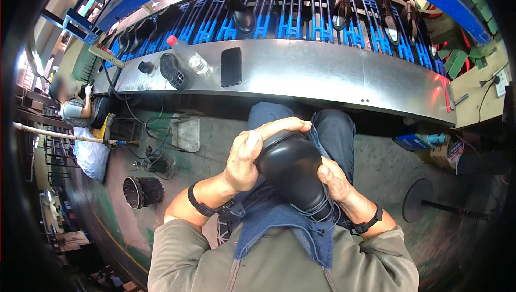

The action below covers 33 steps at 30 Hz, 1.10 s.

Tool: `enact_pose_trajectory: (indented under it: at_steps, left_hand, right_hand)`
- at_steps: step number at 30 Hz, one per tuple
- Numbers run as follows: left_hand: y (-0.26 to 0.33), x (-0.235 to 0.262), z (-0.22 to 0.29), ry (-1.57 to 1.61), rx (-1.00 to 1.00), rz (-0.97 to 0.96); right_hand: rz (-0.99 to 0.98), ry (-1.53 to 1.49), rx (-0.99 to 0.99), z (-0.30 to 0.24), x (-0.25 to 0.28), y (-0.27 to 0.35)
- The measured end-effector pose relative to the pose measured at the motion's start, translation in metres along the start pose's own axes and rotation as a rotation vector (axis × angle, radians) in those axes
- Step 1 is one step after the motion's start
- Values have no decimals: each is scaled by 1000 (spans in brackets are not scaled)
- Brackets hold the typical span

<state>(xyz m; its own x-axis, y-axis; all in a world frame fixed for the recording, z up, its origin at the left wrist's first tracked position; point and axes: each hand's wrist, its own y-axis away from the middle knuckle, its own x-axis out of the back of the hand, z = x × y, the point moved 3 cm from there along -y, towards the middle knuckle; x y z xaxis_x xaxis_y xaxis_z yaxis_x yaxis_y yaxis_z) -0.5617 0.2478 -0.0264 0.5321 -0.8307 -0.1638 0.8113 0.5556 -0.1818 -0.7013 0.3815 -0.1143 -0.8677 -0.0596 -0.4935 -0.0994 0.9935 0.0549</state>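
A black leather shoe (290, 168) is held over my lap, its smooth rounded toe turned away from me and its laces (318, 209) toward my body. My left hand (248, 155) grips the shoe from the left, fingers stretched along the sole edge at the toe. On the other side my right hand (336, 180) holds it, thumb against the upper and the other fingers mostly hidden. A dark blue cloth apron (263, 227) lies under the shoe across my lap.
Ahead runs a metal ledge (301, 69) bearing a black phone (231, 66), a shoe sole (172, 71) and a clear bottle (198, 63) with a red cap. Beyond are blue racks (290, 18) with several shoes. A black bucket (143, 192) stands left; a person (75, 110) sits farther left.
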Motion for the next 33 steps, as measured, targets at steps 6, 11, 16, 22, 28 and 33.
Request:
enact_pose_trajectory:
  at_steps: [6,11,16,22,28,33]
  left_hand:
    - [1,-3,1,42,15,15]
    - [5,-6,4,-40,52,-55]
    - [9,-16,18,-45,126,-72]
    - [11,-18,31,-569,-109,-102]
    - [-1,-34,7,-804,-406,9]
    - [0,-44,-31,-415,-186,54]
  right_hand:
    - [-16,5,-4,3,4,2]
    - [-32,-11,-15,4,4,4]
    - [-37,-12,15,3,3,10]
    - [14,-18,14,1,12,15]
    - [60,-153,-45,19,30,21]
    - [212,-555,11,26,30,22]
